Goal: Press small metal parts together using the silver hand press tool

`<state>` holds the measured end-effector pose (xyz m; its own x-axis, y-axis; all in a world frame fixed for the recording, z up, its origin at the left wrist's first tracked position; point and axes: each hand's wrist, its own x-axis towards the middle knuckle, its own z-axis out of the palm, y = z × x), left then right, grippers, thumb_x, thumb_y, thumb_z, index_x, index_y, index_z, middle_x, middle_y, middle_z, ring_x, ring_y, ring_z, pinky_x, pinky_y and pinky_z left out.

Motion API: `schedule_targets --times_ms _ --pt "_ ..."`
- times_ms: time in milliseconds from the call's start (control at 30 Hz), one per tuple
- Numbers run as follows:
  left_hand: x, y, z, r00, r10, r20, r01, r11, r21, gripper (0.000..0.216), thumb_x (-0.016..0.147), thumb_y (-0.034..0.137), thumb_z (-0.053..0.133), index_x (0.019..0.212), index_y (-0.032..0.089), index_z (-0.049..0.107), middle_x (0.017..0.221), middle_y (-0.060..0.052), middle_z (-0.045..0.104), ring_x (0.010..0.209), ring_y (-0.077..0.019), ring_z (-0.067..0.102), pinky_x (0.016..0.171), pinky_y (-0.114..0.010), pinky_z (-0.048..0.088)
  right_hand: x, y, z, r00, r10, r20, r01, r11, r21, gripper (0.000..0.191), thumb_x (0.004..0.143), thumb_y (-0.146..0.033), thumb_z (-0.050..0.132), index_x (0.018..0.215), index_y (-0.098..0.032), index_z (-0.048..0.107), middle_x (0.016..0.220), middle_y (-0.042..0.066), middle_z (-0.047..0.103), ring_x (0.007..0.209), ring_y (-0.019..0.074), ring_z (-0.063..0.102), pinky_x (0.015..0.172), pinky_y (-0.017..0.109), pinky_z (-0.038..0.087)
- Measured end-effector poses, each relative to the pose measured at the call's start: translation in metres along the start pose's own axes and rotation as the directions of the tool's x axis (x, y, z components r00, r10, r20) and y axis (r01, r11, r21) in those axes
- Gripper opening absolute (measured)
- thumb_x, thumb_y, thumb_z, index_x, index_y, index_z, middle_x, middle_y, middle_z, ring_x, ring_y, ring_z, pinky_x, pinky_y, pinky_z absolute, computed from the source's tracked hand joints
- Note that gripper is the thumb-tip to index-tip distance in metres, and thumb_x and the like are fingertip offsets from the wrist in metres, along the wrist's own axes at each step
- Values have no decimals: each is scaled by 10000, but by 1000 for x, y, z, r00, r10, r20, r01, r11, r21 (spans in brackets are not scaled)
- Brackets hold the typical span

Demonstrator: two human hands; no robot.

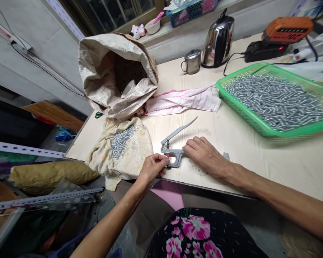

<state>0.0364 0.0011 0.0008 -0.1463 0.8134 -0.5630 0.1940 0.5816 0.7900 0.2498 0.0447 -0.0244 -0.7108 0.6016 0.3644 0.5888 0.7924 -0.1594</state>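
My right hand is grasping the grey hand press at the table's near edge. At its eight o'clock my left hand is pinching, on what I cannot tell; metal pins are lying at nine.

Light spread evenly over the pale counter, leaving the floor below dim and the window dark. The kettle caught bright glare. The grey tool looked fairly clear; the green basket's near side smeared, and wide-angle distortion stretched the edges.
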Motion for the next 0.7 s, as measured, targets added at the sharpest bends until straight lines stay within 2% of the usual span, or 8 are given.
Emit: schedule_targets --times_ms 200,300,533,700 --pt "-1 9 -4 993 -98 61 97 995 12 252 719 310 743 796 137 576 463 18 584 369 -79 498 408 -174 422 -1 1 4 1000 13 -4 -13 1000 -1 243 999 -125 325 868 -177 523 873 67 540 792 205 406 717 339 287" --pt "-1 10 -4 991 -122 56 121 992 26 251 728 295 748 821 132 580 487 10 605 388 -87 535 436 -183 464 -2 3 10 999 37 6 -37 999 14 212 997 -128 348 877 -172 517 881 59 532 802 202 405 715 336 283" --pt "5 10 -3 989 -139 45 136 988 70 312 700 367 781 780 128 596 440 37 549 353 -72 481 398 -172 431 -4 7 17 999 41 16 -42 998 41 190 985 -121 368 873 -173 513 875 53 521 801 201 391 713 334 275" --pt "5 16 -10 970 -200 136 180 973 145 326 698 391 780 785 126 611 456 10 583 367 -79 511 413 -165 439 -2 4 11 1000 3 -19 -3 1000 3 212 987 -112 367 865 -169 531 861 56 528 797 204 386 728 342 281"
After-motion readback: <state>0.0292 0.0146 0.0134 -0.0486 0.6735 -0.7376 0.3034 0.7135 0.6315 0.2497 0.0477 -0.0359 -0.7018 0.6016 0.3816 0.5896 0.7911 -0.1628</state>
